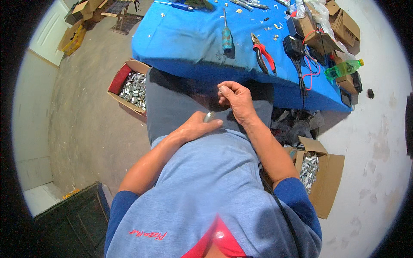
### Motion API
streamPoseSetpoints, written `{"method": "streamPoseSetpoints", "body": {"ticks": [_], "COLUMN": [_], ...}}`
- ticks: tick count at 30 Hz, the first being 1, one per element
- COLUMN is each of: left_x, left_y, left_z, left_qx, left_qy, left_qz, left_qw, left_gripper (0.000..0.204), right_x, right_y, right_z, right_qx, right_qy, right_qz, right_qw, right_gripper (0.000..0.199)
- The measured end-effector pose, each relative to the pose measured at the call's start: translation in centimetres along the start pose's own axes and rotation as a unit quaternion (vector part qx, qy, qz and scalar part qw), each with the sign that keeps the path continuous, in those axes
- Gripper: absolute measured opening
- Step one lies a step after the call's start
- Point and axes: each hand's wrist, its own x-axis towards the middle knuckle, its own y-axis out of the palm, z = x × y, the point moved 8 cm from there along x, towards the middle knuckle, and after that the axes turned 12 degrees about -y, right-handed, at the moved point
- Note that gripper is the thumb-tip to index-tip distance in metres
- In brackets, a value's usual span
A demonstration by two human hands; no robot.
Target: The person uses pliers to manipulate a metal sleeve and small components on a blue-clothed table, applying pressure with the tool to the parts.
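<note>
My left hand [198,126] rests on my lap against the grey shirt. Its fingers are closed round a small silvery metal cylinder [209,116], whose upper end pokes out beside the thumb. To the right and a little farther off, my right hand [237,100] is raised above the dark trousers, thumb and forefinger pinched together. A tiny pale bit [220,90] shows at those fingertips, too small to name. Beyond the hands, a teal-handled screwdriver [227,39] and red-and-black pliers [263,54] lie on the blue-covered table [185,47].
By my left knee stands an open box [122,101] of small metal cylinders. Another carton [325,185] with metal pieces sits at the right by the wall. Cables, a black adapter [293,46] and a green bottle [344,69] crowd the table's right end. Small parts lie scattered farther back.
</note>
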Motion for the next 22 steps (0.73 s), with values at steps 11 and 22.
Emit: {"method": "streamPoseSetpoints", "body": {"ticks": [11,22], "left_x": [-0.3,1.4], "left_y": [-0.6,-0.9], "left_z": [0.5,1.9], "left_qx": [-0.073,-0.020], "left_qy": [0.001,0.023], "left_qz": [0.000,-0.056], "left_qw": [0.997,0.998], "left_gripper": [0.042,0.041], "right_x": [-1.1,-4.6], "right_y": [-1.9,2.9], "right_z": [-0.1,0.4], "right_qx": [-0.194,-0.139], "right_qy": [-0.083,0.027], "right_qz": [-0.027,0.112], "right_qw": [0.977,0.984], "right_gripper": [0.025,0.030]}}
